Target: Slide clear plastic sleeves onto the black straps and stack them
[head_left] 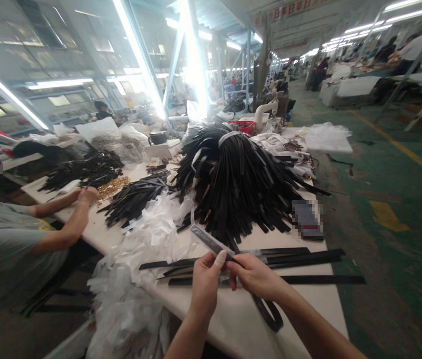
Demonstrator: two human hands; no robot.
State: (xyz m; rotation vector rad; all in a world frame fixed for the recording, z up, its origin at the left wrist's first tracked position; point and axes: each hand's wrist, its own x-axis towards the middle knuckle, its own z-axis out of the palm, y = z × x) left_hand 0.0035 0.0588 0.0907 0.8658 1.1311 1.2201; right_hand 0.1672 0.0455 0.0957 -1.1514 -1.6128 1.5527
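Both my hands work close together above the near table edge. My left hand is closed, its thumb pressing on a clear plastic sleeve that points up and left. A black strap hangs in a loop below my hands. My right hand is closed on that strap at the sleeve's lower end; its fingertips are partly hidden. Behind and under the hands several flat black straps lie crosswise on the table, some with clear wrapping around their middles. Just beyond rises a big tied bundle of black straps.
White plastic sleeves pile up at left and spill over the table edge. A co-worker sits at left, hands near small gold pieces. A dark, blurred-out rectangular object lies at right, beside the green floor.
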